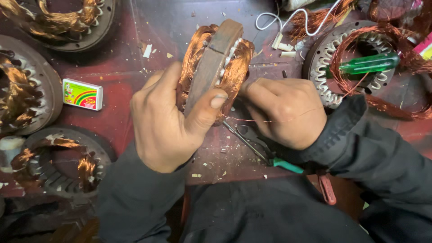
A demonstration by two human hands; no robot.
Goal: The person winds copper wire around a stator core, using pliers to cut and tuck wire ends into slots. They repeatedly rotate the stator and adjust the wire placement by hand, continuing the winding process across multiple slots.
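Observation:
My left hand (168, 121) grips a round motor stator (216, 58) held on edge, its brown iron ring wrapped with copper windings on both faces. The thumb lies across the ring's rim. My right hand (285, 110) is curled against the stator's right side, fingertips pressed into the copper coil, with a thin copper wire trailing across its back. Both arms wear dark sleeves.
Pliers with green and red handles (270, 157) lie under my right hand. A green-handled screwdriver (369, 64) rests on another stator (342, 58) at right. More wound stators (27, 90) lie at left, beside a small colourful box (82, 94). A white wire (288, 15) curls at the top.

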